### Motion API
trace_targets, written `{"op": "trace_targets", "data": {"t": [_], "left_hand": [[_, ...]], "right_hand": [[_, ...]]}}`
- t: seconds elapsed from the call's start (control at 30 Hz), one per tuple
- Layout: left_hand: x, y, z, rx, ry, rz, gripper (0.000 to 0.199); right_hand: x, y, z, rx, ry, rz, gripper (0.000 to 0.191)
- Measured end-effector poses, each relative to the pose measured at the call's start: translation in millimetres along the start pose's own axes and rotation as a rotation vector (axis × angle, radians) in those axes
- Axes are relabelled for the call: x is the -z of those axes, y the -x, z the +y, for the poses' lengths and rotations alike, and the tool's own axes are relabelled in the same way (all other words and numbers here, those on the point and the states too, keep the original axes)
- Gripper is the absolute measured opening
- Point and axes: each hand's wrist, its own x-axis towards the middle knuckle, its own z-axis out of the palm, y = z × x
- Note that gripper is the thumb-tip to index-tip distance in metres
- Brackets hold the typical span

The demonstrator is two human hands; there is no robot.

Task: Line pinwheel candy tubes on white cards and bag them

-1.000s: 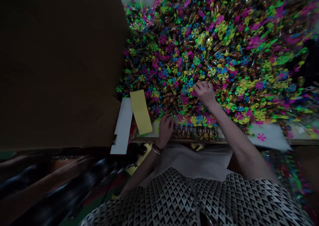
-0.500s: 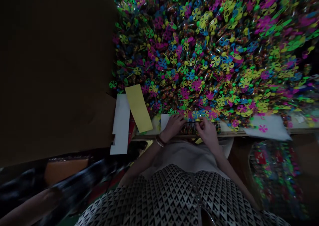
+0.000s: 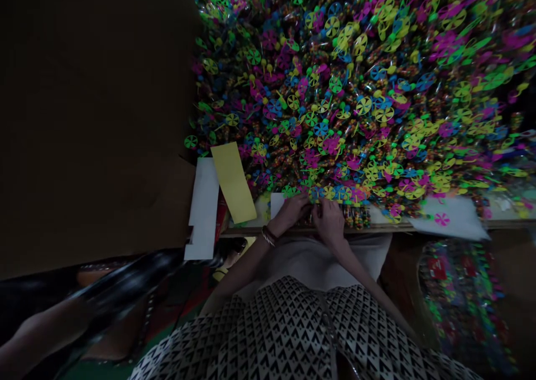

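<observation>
Both hands sit close together at 12 o'clock: the left hand (image 3: 288, 212) and right hand (image 3: 329, 221), fingers curled narrowly over a short row of candy-filled tubes (image 3: 355, 217) at the wooden table edge (image 3: 402, 227); their exact grip cannot be told. A huge heap of pinwheel-topped tubes (image 3: 335, 90) lies beyond, a yellow card strip (image 3: 233, 182) at 10 o'clock.

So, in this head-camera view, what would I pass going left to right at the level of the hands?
Dark brown board → long white paper strip → long yellow paper strip → person's left hand → person's right hand → clear candy-filled plastic tubes → white sheet bearing a pink pinwheel
</observation>
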Motion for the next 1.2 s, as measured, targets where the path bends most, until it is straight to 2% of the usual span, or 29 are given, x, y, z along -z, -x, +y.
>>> {"op": "trace_targets", "data": {"t": [0.1,0.23,0.37,0.47,0.53,0.63,0.7,0.83,1.0,1.13,1.2], "left_hand": [[0.9,1.6,0.4,-0.006,0.038,0.011,0.022],[0.5,1.3,-0.2,0.075,-0.001,0.0,0.016],[-0.6,-4.5,-2.0,0.159,-0.022,-0.025,0.014],[1.0,-7.8,-2.0,0.184,-0.012,-0.041,0.014],[2.6,-7.5,-0.8,0.164,-0.009,-0.043,0.015],[3.3,-3.7,3.1,0.114,-0.016,-0.035,0.018],[2.0,-0.1,6.7,0.1,-0.04,-0.022,0.019],[-2.4,4.7,12.4,0.103,-0.169,-0.009,0.017],[-7.4,6.4,12.6,0.085,-0.366,0.003,0.013],[-8.0,11.4,15.1,0.084,-0.389,0.008,0.016],[-4.0,15.0,15.8,0.093,-0.343,0.055,0.018]], "right_hand": [[0.0,-5.8,7.1,-0.032,-0.105,-0.011,0.025],[14.9,-14.2,30.7,-0.212,-0.347,0.03,0.026],[26.0,-17.7,51.3,-0.279,-0.369,0.103,0.03],[23.2,-13.4,51.0,-0.266,-0.385,0.108,0.031],[17.6,-9.3,43.2,-0.191,-0.298,0.114,0.029],[6.4,-6.1,27.5,-0.031,-0.055,0.093,0.025],[-1.2,-6.1,19.6,0.019,0.099,0.082,0.026],[-11.0,-5.8,14.3,0.024,0.279,0.096,0.029],[-11.2,-3.7,14.6,-0.004,0.352,0.093,0.029],[-14.2,-1.2,12.3,-0.009,0.376,0.09,0.031],[-16.8,2.7,10.5,-0.011,0.382,0.09,0.031]]}}
